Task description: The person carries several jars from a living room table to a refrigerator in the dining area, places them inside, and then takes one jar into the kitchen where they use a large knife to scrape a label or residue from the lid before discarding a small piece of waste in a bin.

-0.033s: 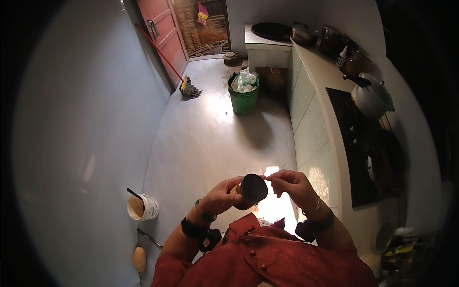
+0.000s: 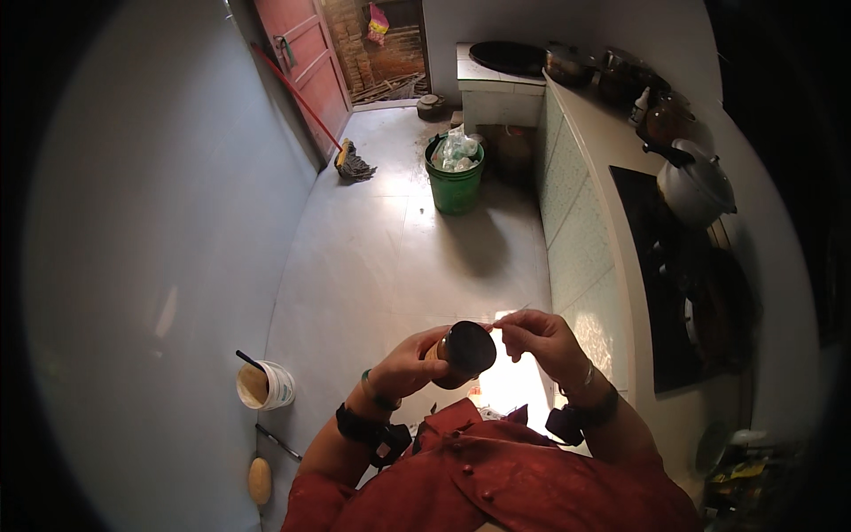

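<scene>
My left hand (image 2: 409, 362) is closed around a jar (image 2: 467, 349) with a dark round lid and a tan label showing at its side. The jar is tilted, lid toward the right. My right hand (image 2: 542, 344) is at the lid's right edge, thumb and forefinger pinched together. A thin pale sliver shows above these fingers; what they grip is too small to make out. Both wrists carry black strapped devices, and each has a bracelet.
A green bin (image 2: 455, 184) full of plastic bags stands ahead on the floor. On the right counter are a pressure cooker (image 2: 696, 188) and a dark cooktop (image 2: 640, 257). To the left are a white bucket (image 2: 278, 387) and, farther off, a mop (image 2: 355, 166).
The view has shifted very slightly. A thin pale sliver now shows above my right fingers. My left hand keeps its hold on the jar.
</scene>
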